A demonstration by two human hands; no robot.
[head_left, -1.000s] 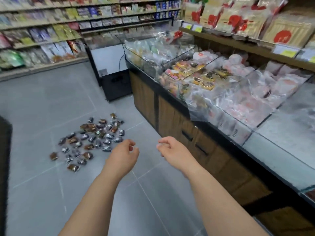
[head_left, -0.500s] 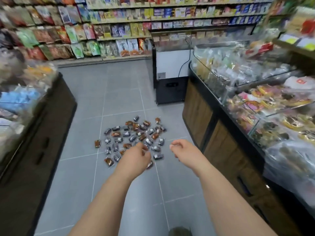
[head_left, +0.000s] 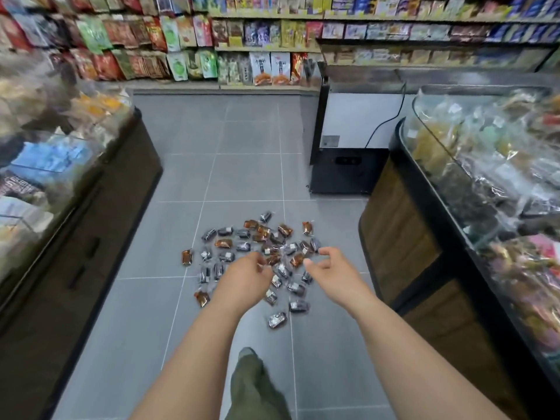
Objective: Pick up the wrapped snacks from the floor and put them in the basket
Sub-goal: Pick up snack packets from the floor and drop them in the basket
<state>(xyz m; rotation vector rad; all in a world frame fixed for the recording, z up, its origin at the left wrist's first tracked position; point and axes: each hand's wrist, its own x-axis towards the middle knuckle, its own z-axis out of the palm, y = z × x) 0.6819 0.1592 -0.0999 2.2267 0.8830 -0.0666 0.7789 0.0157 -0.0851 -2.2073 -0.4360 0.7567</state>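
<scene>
Containers first. Right-side desk (head_left: 403,237): wood-panel front w/ black trim, and curved clear bins (head_left: 448,165) on top full of crinkly clear-wrapped goods, yellowish and pink; contents too blurred to name. Left-side desk (head_left: 100,213): dark front, clear bins w/ blue, orange and white packs, also blurred. Back wall shelves (head_left: 263,48): several rows of glossy bags in red, green, yellow and blue. White cabinet (head_left: 357,119) w/ black base stands between the shelves and the right desk, a black cable running down its side.

Wrapped snacks (head_left: 263,233): small flat rectangular packets in shiny film, some orange-brown and some dark w/ white labels, scattered in one loose patch on the grey matte tiled floor (head_left: 242,165) between the 2 desks. Approx 40; exact count unclear, as some are hidden behind the hands.

2 bare forearms reach out over the patch. Left hand (head_left: 244,278): fingers loosely curled downward, gripping nothing. Right hand (head_left: 331,275): thumb and forefinger apart, other fingers slack, gripping nothing. 1 olive trouser leg (head_left: 254,386) shows at the bottom.
</scene>
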